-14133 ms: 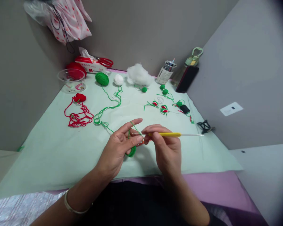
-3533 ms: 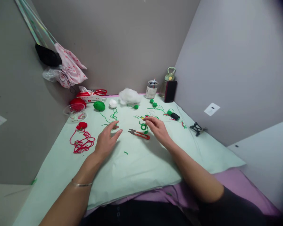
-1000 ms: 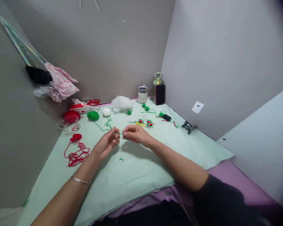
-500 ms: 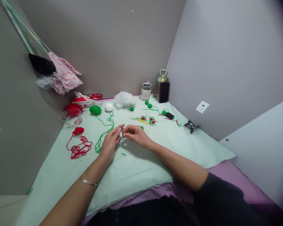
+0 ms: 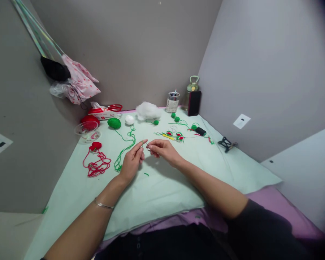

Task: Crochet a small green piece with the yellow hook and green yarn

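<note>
My left hand (image 5: pixel 132 160) is closed over the middle of the table, with its index finger stretched out and a loop of green yarn (image 5: pixel 143 142) around that finger. Close on its right, my right hand (image 5: pixel 164 150) pinches the green yarn between thumb and fingertips. A short strand spans the small gap between both hands. Whether a thin tool is also in the right fingers is too small to tell. Left of my hands lies a tangle of green yarn (image 5: pixel 121 157) running from a green ball (image 5: pixel 114 123). A short green snippet (image 5: pixel 146 174) lies below them.
Red yarn (image 5: pixel 99 166) and a clear plastic tub (image 5: pixel 87 133) are on the left. Behind are white stuffing (image 5: pixel 148 111), a tissue box (image 5: pixel 103 113) with scissors (image 5: pixel 115 107), and a pen can (image 5: pixel 172 103). Crocheted pieces (image 5: pixel 180 137), a phone (image 5: pixel 194 103) and a black claw clip (image 5: pixel 226 144) sit rightward.
My hands have drawn slightly apart, and a strand of green yarn now shows between them. The whole view has shifted a little, with things appearing farther right.
</note>
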Demonstrator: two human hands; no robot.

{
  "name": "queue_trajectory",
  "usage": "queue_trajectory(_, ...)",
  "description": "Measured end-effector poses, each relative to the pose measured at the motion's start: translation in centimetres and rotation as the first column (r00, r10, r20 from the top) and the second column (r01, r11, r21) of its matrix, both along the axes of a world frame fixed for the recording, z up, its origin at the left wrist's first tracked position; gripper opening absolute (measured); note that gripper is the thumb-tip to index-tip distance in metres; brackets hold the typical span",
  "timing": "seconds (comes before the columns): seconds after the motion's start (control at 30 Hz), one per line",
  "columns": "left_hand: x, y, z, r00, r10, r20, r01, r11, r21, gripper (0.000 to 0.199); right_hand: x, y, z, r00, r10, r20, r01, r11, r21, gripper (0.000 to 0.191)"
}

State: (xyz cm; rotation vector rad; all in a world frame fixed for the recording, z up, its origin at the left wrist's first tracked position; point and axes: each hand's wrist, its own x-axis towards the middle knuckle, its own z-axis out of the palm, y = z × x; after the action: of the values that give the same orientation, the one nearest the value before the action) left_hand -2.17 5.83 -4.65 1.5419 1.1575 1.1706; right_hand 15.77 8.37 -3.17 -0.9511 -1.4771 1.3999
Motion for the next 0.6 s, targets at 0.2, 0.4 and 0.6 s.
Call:
queue_trajectory(0.2, -0.24, -0.10, -0.17, 0.995, -0.013, -0.097, 0.018, 0.998, 0.056, 0.050, -0.11, -0.16, 0.05, 1.000, -0.005, 0.030, 0.004, 1.000, 0.030, 0.031)
queue_trajectory(0.4, -0.28, -0.11, -0.45, 0.991, -0.033, -0.130, 0.042, 0.997, 0.068, 0.052, -0.18, -0.21, 0.11, 0.999, -0.004, 0.037, 0.002, 0.998, 0.055, 0.030)
queue_trajectory(0.6, -0.27, -0.21, -0.42, 0.988, -0.051, -0.144, 0.060, 0.996, 0.059, 0.053, -0.23, -0.04, -0.07, 0.999, -0.012, 0.039, 0.009, 0.997, 0.075, 0.030)
